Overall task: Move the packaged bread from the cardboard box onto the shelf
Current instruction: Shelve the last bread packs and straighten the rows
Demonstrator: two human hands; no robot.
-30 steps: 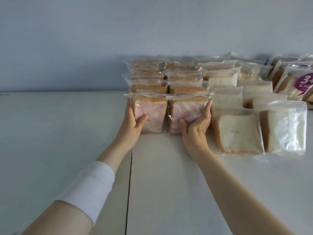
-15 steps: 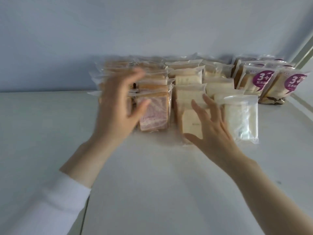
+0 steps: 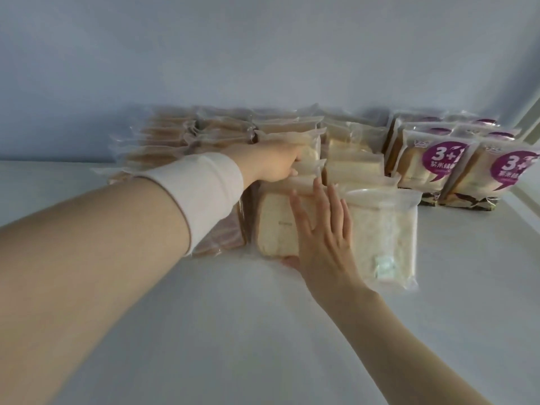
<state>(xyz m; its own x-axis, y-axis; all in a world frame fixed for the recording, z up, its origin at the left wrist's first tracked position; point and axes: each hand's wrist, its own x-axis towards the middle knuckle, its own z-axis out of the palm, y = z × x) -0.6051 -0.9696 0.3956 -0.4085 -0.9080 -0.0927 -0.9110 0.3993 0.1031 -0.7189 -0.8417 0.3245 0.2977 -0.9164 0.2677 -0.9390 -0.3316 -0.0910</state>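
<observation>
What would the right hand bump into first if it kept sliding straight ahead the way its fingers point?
The right hand lies flat on the front white bread packet. Straight ahead it would probably first meet the next white bread packet standing just behind; depth is unclear.

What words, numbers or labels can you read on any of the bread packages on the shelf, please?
"3+" on a purple bubble, left purple-labelled pack; the rest is cut off.
"3+" again on the right purple-labelled pack.
Characters beneath both numbers: too blurred to read.
Small mark on the front white bread slice: too small to read.
</observation>
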